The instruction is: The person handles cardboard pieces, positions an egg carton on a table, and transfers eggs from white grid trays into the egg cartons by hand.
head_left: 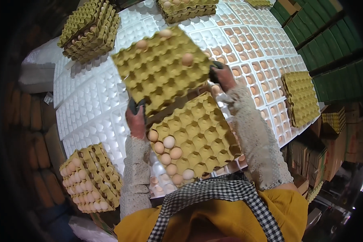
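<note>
My left hand (137, 117) is closed on the near left corner of a yellow egg tray (159, 70). At the tray's right corner, my right hand (222, 76) grips the edge. Dark coverings show on the fingers of both hands. The raised tray tilts between my hands, with a few brown eggs on it, one of them an egg (187, 59) near the right side. Closer to me, a second yellow egg tray (203, 131) lies partly under the raised one. Several eggs, among them a pale egg (169, 142), sit along its left side and near edge.
White moulded trays (94, 99) cover the table, with eggs filling many on the right. Stacks of egg trays stand at the far left (97, 36), far middle (189, 12) and near left (99, 173). Another tray stack (302, 99) lies at the right edge, beside green boxes (330, 48).
</note>
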A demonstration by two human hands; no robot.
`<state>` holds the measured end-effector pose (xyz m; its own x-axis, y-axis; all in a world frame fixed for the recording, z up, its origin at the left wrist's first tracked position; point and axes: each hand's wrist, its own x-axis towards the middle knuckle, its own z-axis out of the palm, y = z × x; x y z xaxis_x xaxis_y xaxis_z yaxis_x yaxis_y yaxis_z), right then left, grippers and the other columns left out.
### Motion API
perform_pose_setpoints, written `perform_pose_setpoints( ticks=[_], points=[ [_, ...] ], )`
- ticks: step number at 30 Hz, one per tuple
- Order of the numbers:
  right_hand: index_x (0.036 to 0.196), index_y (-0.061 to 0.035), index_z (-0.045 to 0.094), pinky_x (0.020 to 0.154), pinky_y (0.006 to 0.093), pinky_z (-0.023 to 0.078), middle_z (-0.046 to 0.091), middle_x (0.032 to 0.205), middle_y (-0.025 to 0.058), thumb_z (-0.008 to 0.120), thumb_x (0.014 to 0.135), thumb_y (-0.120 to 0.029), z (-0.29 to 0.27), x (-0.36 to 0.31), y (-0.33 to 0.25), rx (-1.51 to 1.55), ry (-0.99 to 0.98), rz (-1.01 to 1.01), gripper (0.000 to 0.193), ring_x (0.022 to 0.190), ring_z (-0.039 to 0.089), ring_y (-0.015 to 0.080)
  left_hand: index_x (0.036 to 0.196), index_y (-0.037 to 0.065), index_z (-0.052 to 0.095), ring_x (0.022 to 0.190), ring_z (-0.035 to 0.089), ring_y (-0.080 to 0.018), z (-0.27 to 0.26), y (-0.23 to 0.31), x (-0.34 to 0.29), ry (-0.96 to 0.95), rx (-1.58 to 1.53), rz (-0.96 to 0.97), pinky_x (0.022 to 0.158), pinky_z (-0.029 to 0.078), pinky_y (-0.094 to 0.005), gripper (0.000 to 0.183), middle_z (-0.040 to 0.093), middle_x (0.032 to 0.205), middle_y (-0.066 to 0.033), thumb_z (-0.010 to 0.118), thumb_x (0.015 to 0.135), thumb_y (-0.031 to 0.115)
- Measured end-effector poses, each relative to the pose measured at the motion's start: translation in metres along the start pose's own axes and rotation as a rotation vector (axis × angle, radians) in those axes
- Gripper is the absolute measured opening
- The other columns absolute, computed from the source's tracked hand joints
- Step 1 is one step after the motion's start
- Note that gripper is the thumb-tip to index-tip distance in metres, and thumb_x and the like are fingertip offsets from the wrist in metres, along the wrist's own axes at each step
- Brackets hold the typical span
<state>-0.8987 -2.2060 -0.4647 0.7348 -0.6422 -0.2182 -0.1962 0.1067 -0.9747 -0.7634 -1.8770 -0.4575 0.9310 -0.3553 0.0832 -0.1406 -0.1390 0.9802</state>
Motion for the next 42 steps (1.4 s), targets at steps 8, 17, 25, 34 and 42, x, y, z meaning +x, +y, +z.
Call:
perform_pose_setpoints(
  ticks=[8,17,25,34,42],
  points=[
    [0.099,-0.0038,0.063,0.047,0.0223,0.042,0.058,0.07,0.0011,0.053,0.086,-0.013,-0.227,-0.037,0.014,0.296,0.418,-0.172,0.019,0.055,0.053,0.0096,0.12,0.0,0.048,0.098,0.059,-0.0321,0.194,0.078,0.0,-0.469,0.067,0.145,0.085,0.045,-0.0358,0.043,0.06,0.108,-0.0198,0.057,0.083,0.019],
    [0.128,-0.0034,0.036,0.071,0.0289,0.049,0.058,0.098,0.0114,0.056,0.085,-0.009,-0.364,0.025,0.1,0.599,0.12,-0.261,0.047,0.082,0.058,0.0185,0.124,-0.003,0.048,0.098,0.056,-0.0112,0.14,0.107,-0.09,-0.438,-0.244,-0.179,0.083,0.045,-0.0221,0.037,0.056,0.115,-0.0076,0.049,0.088,-0.002],
    [0.116,-0.0006,0.055,0.078,0.0277,0.046,0.063,0.102,0.0067,0.056,0.087,-0.024,-0.158,-0.159,0.062,0.052,-0.228,0.077,0.038,0.086,0.057,0.0145,0.121,-0.011,0.045,0.101,0.053,-0.0192,-0.027,0.027,-0.234,0.488,0.34,-0.244,0.09,0.043,-0.0292,0.04,0.054,0.115,-0.0156,0.057,0.087,0.008],
    [0.115,0.0069,0.05,0.08,0.0394,0.046,0.059,0.103,0.0259,0.062,0.081,-0.032,-0.047,-0.189,0.124,-0.597,-0.353,-0.266,0.053,0.093,0.059,0.0367,0.117,0.001,0.051,0.094,0.058,-0.0184,-0.018,0.024,-0.259,0.004,-0.563,-0.6,0.08,0.048,-0.0275,0.044,0.059,0.108,-0.0083,0.045,0.093,0.038],
    [0.122,-0.0052,0.051,0.072,0.0336,0.05,0.063,0.096,0.0136,0.059,0.086,-0.022,-0.046,-0.186,0.109,0.009,-0.662,-0.232,0.04,0.082,0.062,0.0229,0.104,0.0,0.055,0.079,0.055,-0.0163,-0.024,-0.04,-0.248,0.126,-0.161,-0.486,0.071,0.046,-0.0304,0.043,0.06,0.091,-0.0072,0.042,0.094,0.039]
  ],
)
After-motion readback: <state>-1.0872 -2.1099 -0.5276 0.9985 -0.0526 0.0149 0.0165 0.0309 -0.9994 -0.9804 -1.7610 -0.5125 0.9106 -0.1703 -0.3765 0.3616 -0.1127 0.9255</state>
